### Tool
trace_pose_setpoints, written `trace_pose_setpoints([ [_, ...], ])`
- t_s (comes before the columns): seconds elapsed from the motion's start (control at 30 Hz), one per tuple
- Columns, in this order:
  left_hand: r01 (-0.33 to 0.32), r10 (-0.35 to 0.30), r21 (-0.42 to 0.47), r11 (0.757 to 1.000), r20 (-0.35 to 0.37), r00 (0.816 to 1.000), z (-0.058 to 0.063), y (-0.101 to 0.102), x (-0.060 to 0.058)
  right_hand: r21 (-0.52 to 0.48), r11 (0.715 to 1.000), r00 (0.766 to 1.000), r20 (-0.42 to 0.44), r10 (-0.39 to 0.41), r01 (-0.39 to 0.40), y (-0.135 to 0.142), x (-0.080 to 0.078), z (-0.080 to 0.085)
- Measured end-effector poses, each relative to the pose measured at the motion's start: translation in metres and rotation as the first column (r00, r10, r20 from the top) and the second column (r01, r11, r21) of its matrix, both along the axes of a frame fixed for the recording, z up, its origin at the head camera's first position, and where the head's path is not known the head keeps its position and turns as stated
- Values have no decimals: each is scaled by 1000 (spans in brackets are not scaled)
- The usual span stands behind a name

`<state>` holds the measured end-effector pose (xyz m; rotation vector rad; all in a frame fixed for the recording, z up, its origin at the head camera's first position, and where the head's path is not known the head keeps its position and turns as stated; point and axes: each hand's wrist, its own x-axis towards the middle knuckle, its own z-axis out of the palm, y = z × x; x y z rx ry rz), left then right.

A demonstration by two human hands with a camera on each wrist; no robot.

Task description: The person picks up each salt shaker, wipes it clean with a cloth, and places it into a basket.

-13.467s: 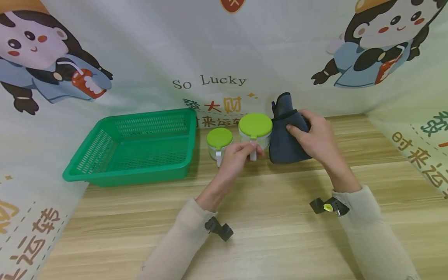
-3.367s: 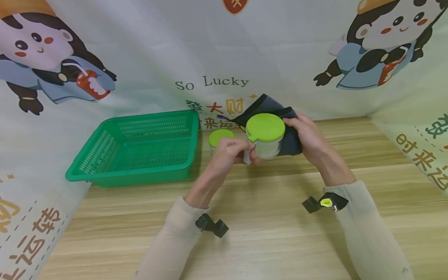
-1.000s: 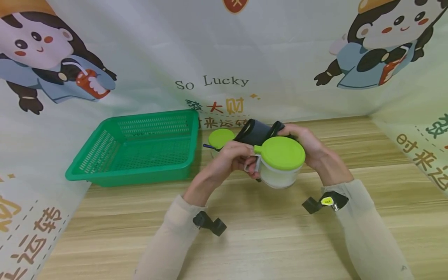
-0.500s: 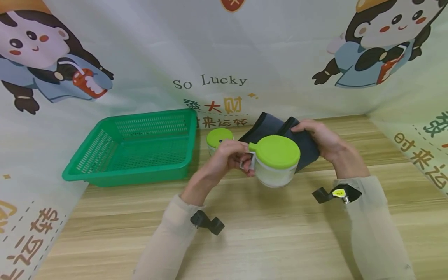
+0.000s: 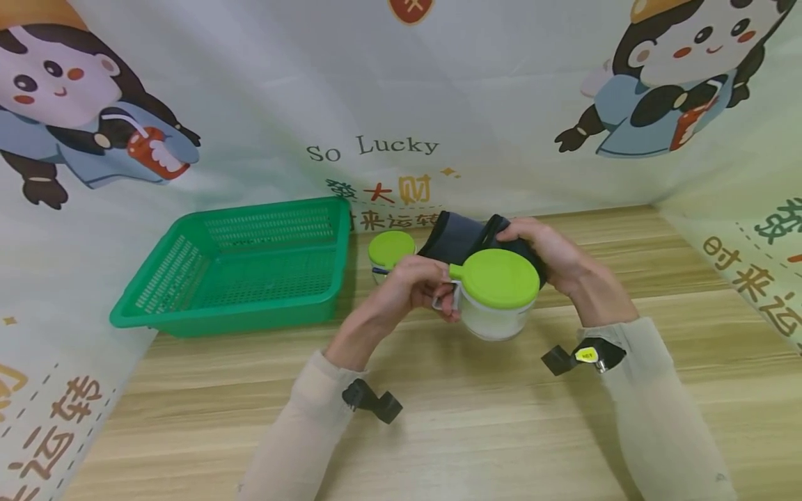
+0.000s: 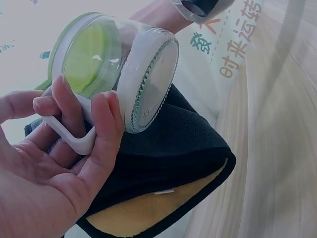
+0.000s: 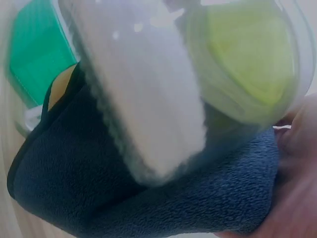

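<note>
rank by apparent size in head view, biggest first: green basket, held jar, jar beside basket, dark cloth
1. green basket
2. held jar and dark cloth, unranked: the jar hides part of the cloth
3. jar beside basket, partly hidden

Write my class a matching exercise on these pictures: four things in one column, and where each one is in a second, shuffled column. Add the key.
1. Green basket
2. Larger jar
3. Smaller jar
4. Dark blue fabric item

A. Gripped by the right fingers
B. Standing just right of the basket
C. Held up by its handle in the left fingers
D. Farthest left of the four

Pairs: 1-D, 2-C, 3-B, 4-A
</note>
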<state>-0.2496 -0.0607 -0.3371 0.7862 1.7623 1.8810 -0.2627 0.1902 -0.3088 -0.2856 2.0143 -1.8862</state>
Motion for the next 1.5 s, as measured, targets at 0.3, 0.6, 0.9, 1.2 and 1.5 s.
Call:
trace_pose_setpoints([
  [0.3,-1,1,19,1000,-25,1000,6,-1,3,-68,997,998,-34,-47,45,18,-2,4],
  [0.6,-8,9,27,1000,-16,1000,3,-4,1,-75,993,995,-35,-93,90,14,1,7],
  [0.9,-6,5,8,1000,12,1000,0,4,3,-115,990,995,-43,-90,85,-5,1,2],
  [1.2,-24,23,14,1000,22,999,2,7,6,-98,989,993,-30,-114,111,1,-3,1],
  [1.5,-85,84,21,996,44,995,1,-4,-2,-173,971,985,-10,-170,165,13,-2,5],
])
